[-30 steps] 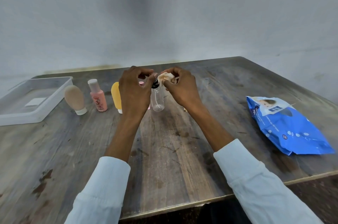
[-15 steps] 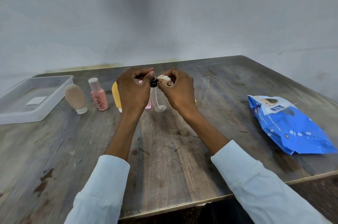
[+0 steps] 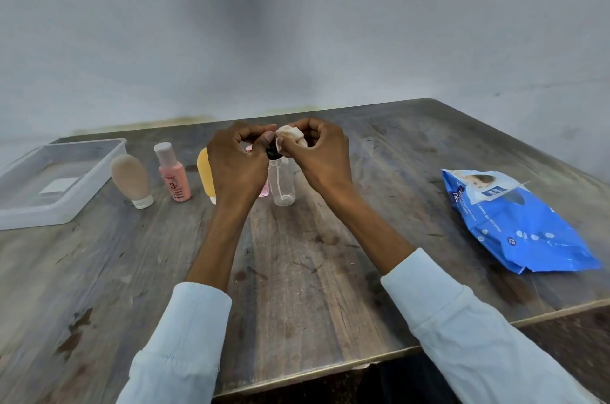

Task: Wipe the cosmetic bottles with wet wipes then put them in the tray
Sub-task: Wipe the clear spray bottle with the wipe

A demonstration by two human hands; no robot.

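Clear plastic makes up the small see-through bottle [image 3: 281, 184] with a black cap that stands upright on the grey wooden bench [image 3: 297, 271], in the middle, between the two hands. The left hand [image 3: 237, 166] has its fingers [image 3: 251, 134] curled over the black cap, and the thumb pinches the top of the bottle. The right hand [image 3: 321, 156] holds a scrunched-up white wet wipe [image 3: 290, 136] in its curled fingers and presses it against the cap, so the two hands almost touch. Both arms wear light blue sleeves [image 3: 185, 344].

Behind the left hand stands a yellow squeeze tube [image 3: 205, 172], mostly hidden. A bit of a small pink bottle [image 3: 263, 187] peeks out just beside the clear bottle, and I cannot tell its shape. Further left stands a tall pink bottle with a white cap [image 3: 171, 172]. Next to that is a tan squeeze tube [image 3: 130, 179], which stands on its white cap.

At the far left edge of the bench sits a clear plastic tray [image 3: 82, 195] with low walls and a white label on its floor. No bottle is in it.

Well apart on the right side lies a blue pack of wet wipes [image 3: 515, 222], flat on the bench, with its white flap lifted a little. A grey wall [image 3: 297, 24] rises behind the bench.
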